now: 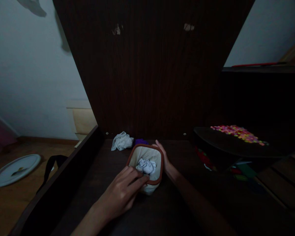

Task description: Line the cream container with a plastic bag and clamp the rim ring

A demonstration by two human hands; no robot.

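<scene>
A small square basket [159, 178] with a brown rim and a pale lining stands on the dark wooden surface in front of me. Inside it lies a crumpled whitish wad [147, 166], perhaps cloth or paper. My left hand [124, 188] is closed at the near left of the rim, its fingers bent over the edge. Along the right side, my right hand [164, 155] holds the basket, fingers stretched toward its far corner and partly hidden. Behind the basket are a crumpled white plastic bag [122, 141] and a purple piece [141, 141], partly covered.
A tall dark wooden panel [147, 72] rises behind the basket. To the left runs a raised side board [71, 170]. On the right, a rounded dark shelf [218, 141] carries many small colourful pieces [238, 133]. A white oval lid-like object [16, 170] lies on the floor.
</scene>
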